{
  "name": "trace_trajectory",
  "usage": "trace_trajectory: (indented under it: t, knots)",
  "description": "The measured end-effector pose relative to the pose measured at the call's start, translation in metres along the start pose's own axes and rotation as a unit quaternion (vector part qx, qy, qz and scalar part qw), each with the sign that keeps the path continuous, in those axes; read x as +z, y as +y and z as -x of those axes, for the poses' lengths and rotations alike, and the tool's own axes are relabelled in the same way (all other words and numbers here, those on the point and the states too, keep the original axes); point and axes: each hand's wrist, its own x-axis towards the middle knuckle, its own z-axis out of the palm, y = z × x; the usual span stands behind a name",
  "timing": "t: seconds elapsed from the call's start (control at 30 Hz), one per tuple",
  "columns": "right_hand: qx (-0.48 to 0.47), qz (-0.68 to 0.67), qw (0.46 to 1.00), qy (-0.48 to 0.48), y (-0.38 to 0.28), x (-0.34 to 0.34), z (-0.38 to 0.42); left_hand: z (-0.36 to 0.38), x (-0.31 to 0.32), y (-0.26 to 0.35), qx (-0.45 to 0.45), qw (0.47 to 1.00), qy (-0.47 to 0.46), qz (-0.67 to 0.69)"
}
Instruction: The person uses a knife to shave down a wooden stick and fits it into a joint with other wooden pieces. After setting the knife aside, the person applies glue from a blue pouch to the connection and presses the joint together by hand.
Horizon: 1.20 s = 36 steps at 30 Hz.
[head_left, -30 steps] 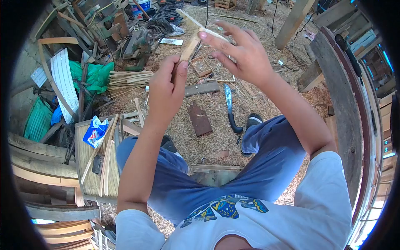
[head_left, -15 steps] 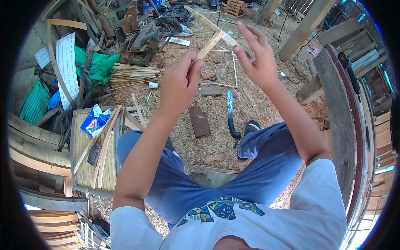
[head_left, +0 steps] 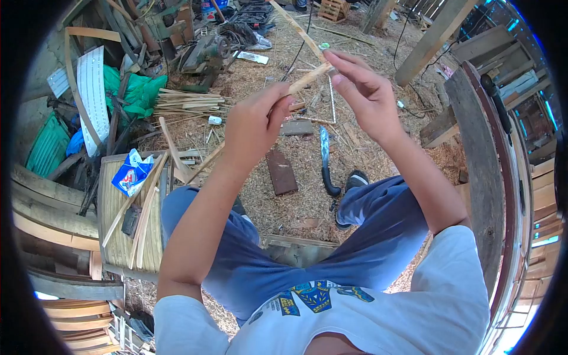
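My left hand is wrapped round a thin wooden strip, whose lower part shows again below the hand. A second pale strip meets it at an angle near the fingertips of my right hand. Those fingertips are pressed together at the joint, on the end of the strips. Below my hands a machete with a black handle lies on the ground, beside a brown wooden block.
At the left a wooden stool bears strips and a blue packet. A bundle of strips lies near green cloth. A long plank stands at the right, near a post.
The joined strips have moved right and tilted. My right hand has gone from spread fingers to closing on their joint. The lower end of the left-hand strip now shows below my left hand.
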Motion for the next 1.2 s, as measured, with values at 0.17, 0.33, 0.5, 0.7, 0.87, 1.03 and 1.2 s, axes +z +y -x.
trace_trajectory:
  t: [0.17,0.33,0.5,0.7,0.87,1.03,1.2]
  knots:
    - [0.000,-0.010,0.999,-0.034,0.008,-0.005,0.004,0.000,0.002,0.003,-0.009,1.000,0.005,0.002]
    - [-0.033,-0.003,0.999,-0.014,0.010,-0.007,0.005,0.000,0.000,0.012,-0.017,1.000,0.004,0.009]
    - [-0.055,-0.013,0.998,-0.003,0.010,-0.013,0.005,0.001,-0.002,0.017,0.000,1.000,0.006,0.024]
    - [-0.040,-0.010,0.999,0.023,0.012,-0.019,0.006,0.002,-0.003,0.025,-0.021,0.998,-0.006,0.052]
    - [-0.016,-0.065,0.995,-0.071,0.006,-0.031,0.000,0.002,-0.009,0.022,-0.003,0.998,-0.041,0.050]
    - [0.027,-0.127,0.974,-0.186,0.003,-0.048,-0.003,0.003,-0.012,0.018,0.022,0.996,-0.075,0.041]
    - [0.045,-0.149,0.968,-0.194,0.009,-0.049,0.003,0.006,-0.008,0.015,0.043,0.996,-0.063,0.052]
